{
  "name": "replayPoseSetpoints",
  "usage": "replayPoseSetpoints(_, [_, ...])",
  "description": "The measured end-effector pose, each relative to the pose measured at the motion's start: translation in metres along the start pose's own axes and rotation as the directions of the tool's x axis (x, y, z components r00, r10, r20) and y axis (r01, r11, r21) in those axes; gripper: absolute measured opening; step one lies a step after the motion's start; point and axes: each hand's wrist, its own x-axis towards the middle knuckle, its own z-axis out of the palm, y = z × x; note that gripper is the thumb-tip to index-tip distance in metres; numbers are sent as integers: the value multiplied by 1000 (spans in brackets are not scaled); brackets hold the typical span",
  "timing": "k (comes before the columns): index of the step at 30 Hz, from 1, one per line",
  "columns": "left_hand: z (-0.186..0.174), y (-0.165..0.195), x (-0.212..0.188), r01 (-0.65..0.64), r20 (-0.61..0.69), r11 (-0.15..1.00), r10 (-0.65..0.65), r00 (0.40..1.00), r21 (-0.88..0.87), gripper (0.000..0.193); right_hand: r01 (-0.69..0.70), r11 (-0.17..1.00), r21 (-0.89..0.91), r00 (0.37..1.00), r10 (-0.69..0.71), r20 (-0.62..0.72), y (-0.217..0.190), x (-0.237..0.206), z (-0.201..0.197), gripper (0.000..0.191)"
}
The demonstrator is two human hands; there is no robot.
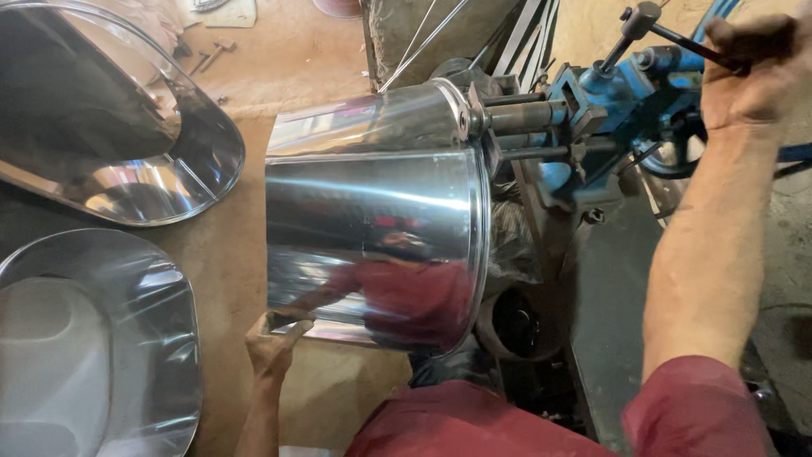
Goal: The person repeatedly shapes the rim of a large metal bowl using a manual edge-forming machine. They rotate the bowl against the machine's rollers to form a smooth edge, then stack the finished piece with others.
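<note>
Nearest, at 7 o'clock, the left hand [275, 338] pinches the open rim of the drum [372, 228], fingers [292, 322] closed on the bottom edge. By my reckoning the step in hand is working the drum's rim on the machine [592, 127], the left hand steadying while the right cranks. The next move would call for a firm hold on that thin edge and an even pull on the handle.

The drum lies on its side at centre, its far end clamped against the machine's rollers. It is polished sheet steel, mirror-bright, catching a red sleeve [474, 423].

At 9 and 11 o'clock, 2 steel pans [127, 169] rest on the floor [279, 76].

Farthest, at 1 o'clock, the right hand [748, 80] is wrapped tight round the dark handle [677, 38] of the blue machine.
</note>
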Motion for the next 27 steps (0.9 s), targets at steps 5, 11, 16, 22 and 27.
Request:
replayPoseSetpoints(5, [10,26,7,79,-70,983,-68,995,165,30,36,970,242,996,-13,-93,28,7,-41,54])
replayPoseSetpoints(11, [27,49,27,126,-89,989,-119,989,78,31,212,971,109,977,-208,-47,35,6,-46,63])
replayPoseSetpoints(16, [37,72,44,165,-180,957,-124,976,237,34,372,928,-15,903,-365,-228,23,-24,36,62])
replayPoseSetpoints(22, [48,103,71,250,-204,890,-182,962,382,45,215,420,-882,571,-787,-235,90,-26,199,66])
replayPoseSetpoints(27, [54,134,94,195,-180,817,-113,977,543,56,205,-31,-978,438,-891,120,116,2,243,52])
